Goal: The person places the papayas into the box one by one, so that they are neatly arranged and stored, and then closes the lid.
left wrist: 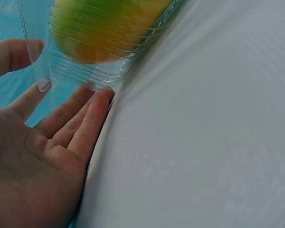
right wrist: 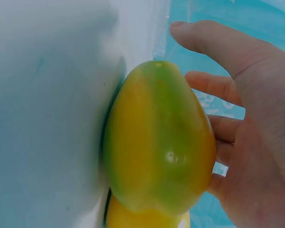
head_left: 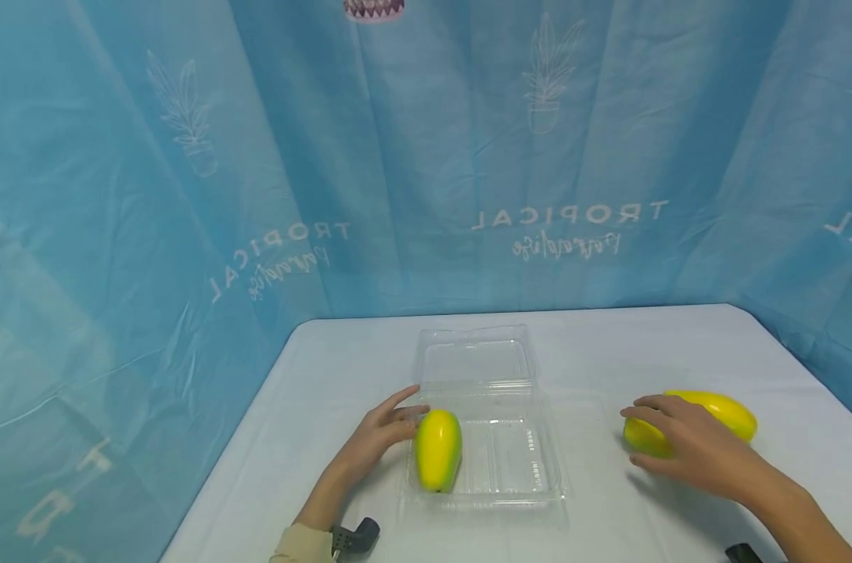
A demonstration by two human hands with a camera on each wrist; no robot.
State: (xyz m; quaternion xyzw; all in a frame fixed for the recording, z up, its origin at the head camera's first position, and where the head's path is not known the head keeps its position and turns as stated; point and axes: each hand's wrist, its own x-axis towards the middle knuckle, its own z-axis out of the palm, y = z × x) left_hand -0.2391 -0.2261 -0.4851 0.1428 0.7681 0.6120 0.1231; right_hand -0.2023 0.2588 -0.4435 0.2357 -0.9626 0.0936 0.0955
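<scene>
A clear plastic clamshell container (head_left: 499, 457) lies with its lid (head_left: 476, 361) folded back. A yellow-green mango (head_left: 437, 451) lies lengthwise along the left side of its base. My left hand (head_left: 375, 439) is at the base's left edge; in the left wrist view its extended fingers (left wrist: 88, 126) touch the ribbed wall and rim. Out to the right, my right hand (head_left: 696, 450) hovers over a second mango (head_left: 644, 439), fingers and thumb spread around it without a visible grip. Another yellow mango (head_left: 731, 414) lies just behind it, partly covered by the hand.
A white cloth covers the table (head_left: 313, 367). Blue printed curtains (head_left: 426, 156) hang behind it and along both sides. A dark wrist device (head_left: 358, 538) shows by the left sleeve, and part of another dark device (head_left: 742, 554) shows below the right wrist.
</scene>
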